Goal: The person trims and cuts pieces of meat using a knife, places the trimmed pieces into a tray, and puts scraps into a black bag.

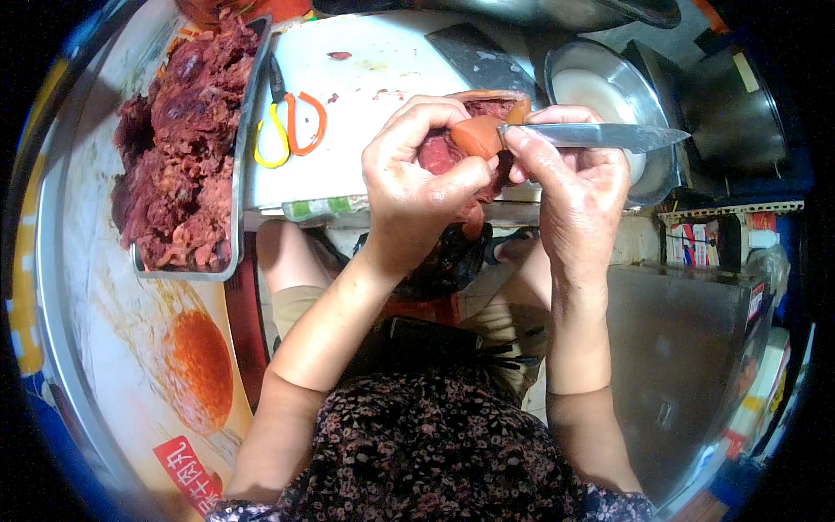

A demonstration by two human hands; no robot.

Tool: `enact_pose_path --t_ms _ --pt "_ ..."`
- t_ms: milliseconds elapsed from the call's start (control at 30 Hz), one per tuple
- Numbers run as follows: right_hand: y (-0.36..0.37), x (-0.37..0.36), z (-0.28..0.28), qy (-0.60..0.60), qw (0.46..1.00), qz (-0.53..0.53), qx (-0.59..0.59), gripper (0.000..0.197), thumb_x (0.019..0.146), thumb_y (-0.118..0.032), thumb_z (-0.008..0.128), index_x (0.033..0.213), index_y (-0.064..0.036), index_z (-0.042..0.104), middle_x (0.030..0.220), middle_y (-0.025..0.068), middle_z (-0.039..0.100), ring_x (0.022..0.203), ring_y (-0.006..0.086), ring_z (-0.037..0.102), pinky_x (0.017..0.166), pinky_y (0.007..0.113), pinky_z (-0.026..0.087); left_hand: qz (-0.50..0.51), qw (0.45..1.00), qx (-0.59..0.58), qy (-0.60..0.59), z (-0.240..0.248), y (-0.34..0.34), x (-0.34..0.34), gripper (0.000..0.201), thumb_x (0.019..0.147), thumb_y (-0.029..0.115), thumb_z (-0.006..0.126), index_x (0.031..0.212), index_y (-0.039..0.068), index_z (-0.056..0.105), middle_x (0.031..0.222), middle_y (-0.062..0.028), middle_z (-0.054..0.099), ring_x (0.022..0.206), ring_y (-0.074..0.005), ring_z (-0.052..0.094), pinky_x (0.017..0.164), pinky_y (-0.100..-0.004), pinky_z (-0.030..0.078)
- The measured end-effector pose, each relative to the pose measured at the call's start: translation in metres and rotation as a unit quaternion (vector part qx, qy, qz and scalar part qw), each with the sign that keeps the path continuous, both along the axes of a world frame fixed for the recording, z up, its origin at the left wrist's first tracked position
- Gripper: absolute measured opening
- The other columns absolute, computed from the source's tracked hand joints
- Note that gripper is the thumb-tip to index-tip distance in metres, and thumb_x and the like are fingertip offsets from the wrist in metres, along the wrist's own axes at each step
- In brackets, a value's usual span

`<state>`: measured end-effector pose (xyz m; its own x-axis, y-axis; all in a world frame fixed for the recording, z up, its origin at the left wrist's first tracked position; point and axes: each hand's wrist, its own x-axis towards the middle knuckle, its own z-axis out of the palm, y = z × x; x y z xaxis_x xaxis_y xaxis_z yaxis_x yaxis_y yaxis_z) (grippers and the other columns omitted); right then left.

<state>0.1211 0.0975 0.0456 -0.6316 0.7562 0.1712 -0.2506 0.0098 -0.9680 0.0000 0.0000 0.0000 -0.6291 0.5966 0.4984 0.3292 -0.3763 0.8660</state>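
Note:
My left hand (pixel 409 187) is closed round a piece of dark red meat (pixel 437 153) with a smooth orange-brown outer layer. It holds the piece up over the front edge of a white cutting board (pixel 339 109). Between the fingers and thumb of my right hand (pixel 581 191) is a narrow metal knife (pixel 613 137), its pointed end toward the right. The knife's other end, by my right thumb, is close against the orange-brown layer; I cannot tell whether it touches. My fingers hide much of the meat, and no handle shows on the knife.
At left stands a metal tray (pixel 237 196) heaped with dark red meat (pixel 187 148). Scissors (pixel 290 122) with yellow and orange handles lie on the board, near a dark flat blade (pixel 478 54). A metal bowl (pixel 657 87) with whitish contents is at right. Below hangs a black bag (pixel 444 265).

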Motion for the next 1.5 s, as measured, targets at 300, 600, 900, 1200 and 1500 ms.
enact_pose_path --t_ms 300,600,900,1200,1500 --pt "0.009 0.017 0.004 -0.145 0.984 -0.048 0.093 0.019 0.082 0.000 0.071 0.099 0.0006 0.063 0.081 0.0027 0.065 0.072 0.0072 0.058 0.064 0.023 0.048 0.013 0.997 0.026 -0.069 -0.001 0.003 -0.001 0.025 0.071 -0.005 0.075 0.094 -0.004 0.065 0.099 -0.0094 0.065 0.094 -0.0168 0.061 0.087 -0.0294 0.049" --pt "-0.021 0.023 -0.004 -0.193 0.938 0.040 0.287 0.072 0.070 0.012 0.067 0.139 -0.0045 0.053 0.106 0.0095 0.064 0.078 0.0101 0.059 0.073 0.023 0.049 0.024 0.997 0.024 -0.064 0.006 -0.001 0.003 0.024 0.072 -0.002 0.075 0.094 -0.004 0.065 0.096 -0.0074 0.066 0.088 -0.0127 0.062 0.081 -0.0267 0.051" --pt "-0.031 0.021 0.006 -0.131 0.937 0.083 0.313 0.072 0.072 0.009 0.067 0.141 -0.0065 0.053 0.093 0.0147 0.066 0.081 0.0262 0.065 0.076 0.034 0.053 0.028 0.997 -0.016 -0.068 0.009 -0.002 0.008 0.023 0.075 -0.006 0.070 0.097 -0.004 0.065 0.100 -0.0079 0.066 0.093 -0.0139 0.061 0.087 -0.0286 0.050" --pt "-0.019 0.024 0.000 -0.154 0.933 0.075 0.316 0.075 0.070 0.016 0.064 0.141 -0.0075 0.053 0.106 0.0105 0.067 0.077 0.0126 0.064 0.067 0.026 0.052 0.043 0.997 -0.020 0.052 0.010 0.000 0.003 0.021 0.072 -0.004 0.070 0.092 -0.004 0.065 0.095 -0.0083 0.066 0.089 -0.0147 0.061 0.084 -0.0279 0.050" --pt "-0.018 0.026 0.018 -0.268 0.848 0.079 0.451 0.082 0.069 0.009 0.069 0.143 -0.0214 0.051 0.090 0.0131 0.062 0.076 0.0345 0.066 0.066 0.043 0.053 0.093 0.970 -0.048 0.219 0.025 0.003 0.002 0.025 0.068 0.002 0.073 0.088 -0.005 0.060 0.088 -0.0133 0.063 0.082 -0.0222 0.063 0.076 -0.0311 0.051"
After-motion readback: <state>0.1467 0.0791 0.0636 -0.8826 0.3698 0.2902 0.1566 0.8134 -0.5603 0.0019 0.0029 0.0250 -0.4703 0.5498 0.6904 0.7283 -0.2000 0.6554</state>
